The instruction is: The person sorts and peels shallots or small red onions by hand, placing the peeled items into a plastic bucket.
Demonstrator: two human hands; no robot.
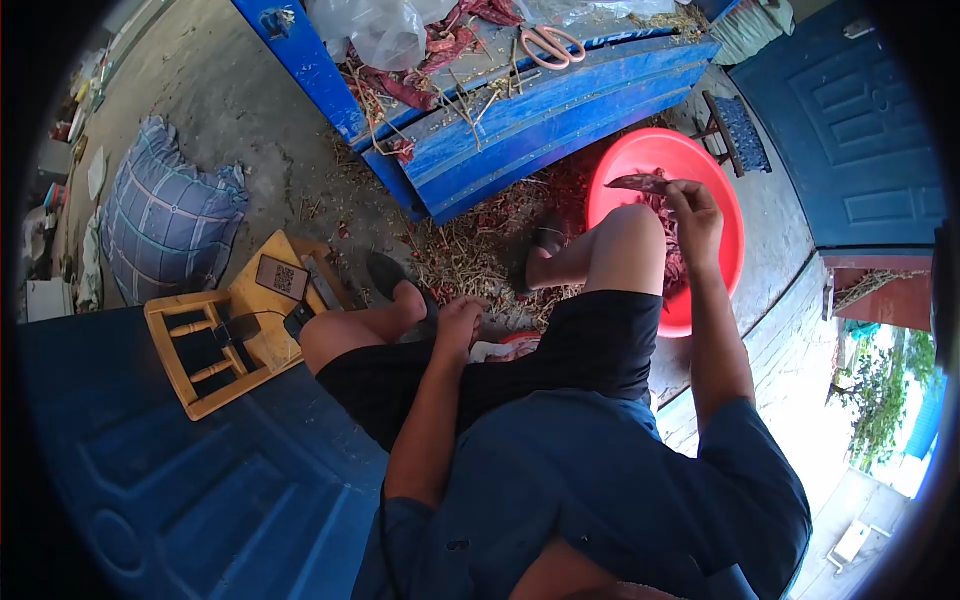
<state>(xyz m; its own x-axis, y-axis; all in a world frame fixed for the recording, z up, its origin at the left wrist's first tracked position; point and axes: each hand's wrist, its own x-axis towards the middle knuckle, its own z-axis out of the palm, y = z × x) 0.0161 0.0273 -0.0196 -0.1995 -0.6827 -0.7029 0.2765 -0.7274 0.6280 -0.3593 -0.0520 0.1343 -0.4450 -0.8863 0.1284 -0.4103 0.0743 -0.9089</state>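
My right hand is raised above a red plastic basin. Its fingers pinch one end of a dark dried chili pepper, which points left across the basin. More dried chilies lie inside, partly covered by my knee and arm. My left hand is closed over my lap, its fingers curled together. What it holds, if anything, is hidden. Just beyond that hand, between my legs, shows part of a container with reddish contents.
A blue metal platform ahead carries dried chilies, clear plastic and pink-handled scissors. Stems litter the floor. A wooden chair with a phone lies left, near a plaid sack. A small stool stands right.
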